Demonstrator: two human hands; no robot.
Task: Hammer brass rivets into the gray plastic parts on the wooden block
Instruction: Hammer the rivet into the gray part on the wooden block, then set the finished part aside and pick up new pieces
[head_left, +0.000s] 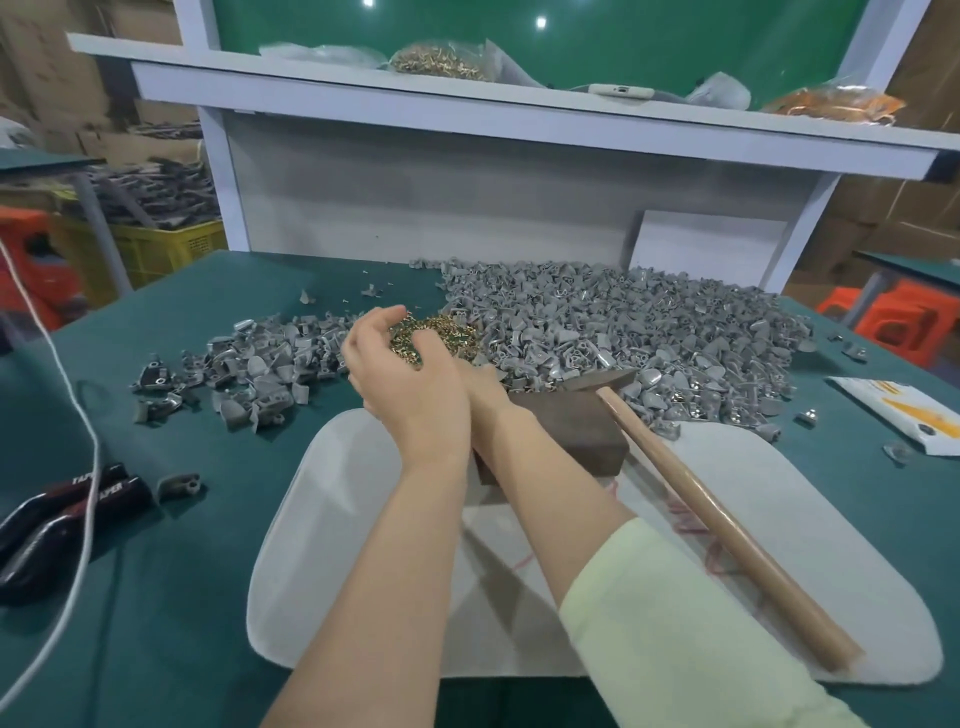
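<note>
While the left hand (410, 384), fingers curled, cups small brass rivets (441, 338) over their heap, the right hand (485, 387) sits mostly hidden behind it, so I cannot tell its grip. Gray plastic parts (623, 322) lie heaped past the dark wooden block (566, 426). A clear shelf bag (441, 62) holds more rivets.

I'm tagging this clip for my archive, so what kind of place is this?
Probably a small factory assembly bench: a big heap of identical gray plastic parts on the green-topped table, a pile of small brass rivets, and a wooden-handled hammer lying beside a dark wooden block.
</note>
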